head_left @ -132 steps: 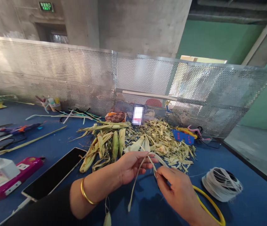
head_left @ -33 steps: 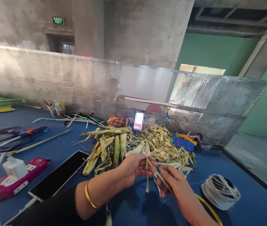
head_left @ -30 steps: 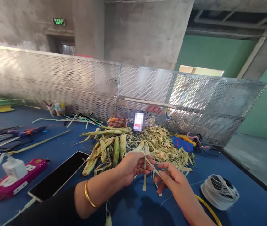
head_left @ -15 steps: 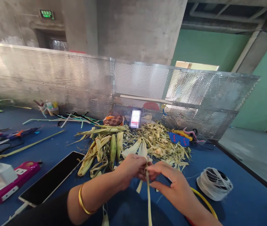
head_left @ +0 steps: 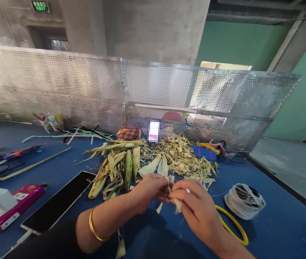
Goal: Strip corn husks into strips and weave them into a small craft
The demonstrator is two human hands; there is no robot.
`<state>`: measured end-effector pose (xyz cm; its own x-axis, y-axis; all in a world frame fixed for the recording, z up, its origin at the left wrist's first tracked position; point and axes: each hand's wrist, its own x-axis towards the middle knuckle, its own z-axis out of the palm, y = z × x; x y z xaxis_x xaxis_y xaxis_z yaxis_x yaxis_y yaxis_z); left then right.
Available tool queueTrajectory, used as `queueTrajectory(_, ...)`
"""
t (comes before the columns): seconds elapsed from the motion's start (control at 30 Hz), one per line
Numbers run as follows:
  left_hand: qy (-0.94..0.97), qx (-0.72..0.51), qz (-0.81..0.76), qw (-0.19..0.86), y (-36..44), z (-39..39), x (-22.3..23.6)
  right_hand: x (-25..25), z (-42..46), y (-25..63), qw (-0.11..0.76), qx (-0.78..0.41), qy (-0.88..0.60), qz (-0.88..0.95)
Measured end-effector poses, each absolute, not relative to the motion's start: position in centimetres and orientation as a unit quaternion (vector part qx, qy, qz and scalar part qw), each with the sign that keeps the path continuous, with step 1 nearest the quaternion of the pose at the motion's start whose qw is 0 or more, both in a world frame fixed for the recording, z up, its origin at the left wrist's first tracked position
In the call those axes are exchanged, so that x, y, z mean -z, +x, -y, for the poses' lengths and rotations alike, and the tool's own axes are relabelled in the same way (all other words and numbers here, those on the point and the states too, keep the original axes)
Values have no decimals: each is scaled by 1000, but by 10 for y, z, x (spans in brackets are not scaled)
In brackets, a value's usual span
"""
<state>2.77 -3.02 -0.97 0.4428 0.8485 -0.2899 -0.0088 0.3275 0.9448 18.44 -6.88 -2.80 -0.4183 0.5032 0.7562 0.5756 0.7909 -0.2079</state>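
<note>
Pale dried corn husks [head_left: 162, 165] fan upward from the fingers of my left hand [head_left: 153, 189], which is closed around their gathered base. My right hand [head_left: 196, 205] presses close against it, its fingers pinched on a husk strip [head_left: 178, 205] whose frayed end pokes out below. Some of the strip loops over the gathered base near the left fingertips. Part of the grip is hidden behind the fingers. Just beyond the hands lies a pile of husks [head_left: 128, 167], with shredded husk bits [head_left: 190, 158] to its right.
A spool of white string [head_left: 244, 201] stands at right beside a yellow ring-shaped handle [head_left: 235, 228]. On the left are a phone [head_left: 58, 201] and a magenta power strip [head_left: 15, 207]. A perforated metal screen [head_left: 155, 86] borders the blue table [head_left: 69, 162] at the back.
The long strip that hung down below my hands has been drawn up into my right hand. My right fingers have closed and curled. The view has tilted slightly downward.
</note>
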Motion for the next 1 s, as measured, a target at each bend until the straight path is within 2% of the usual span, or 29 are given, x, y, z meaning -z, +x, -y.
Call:
queueTrajectory(0.07,533,-262,-406,694,28,32,9,27,68,186,486,-58,-389,780)
queueTrajectory(0.17,559,-204,-384,706,28,33,10,29,65,185,471,-164,-464,732)
queueTrajectory(0.4,557,-177,-371,722,29,32,14,38,62,180,434,-162,-530,710)
queueTrajectory(0.53,561,-181,-374,716,29,31,14,38,61,182,429,-200,-543,693)
queueTrajectory(0.67,549,-174,-375,726,28,32,15,37,57,181,453,-251,-539,664)
queueTrajectory(1.0,519,-261,-421,697,30,32,22,42,54,178,490,-317,-554,594)
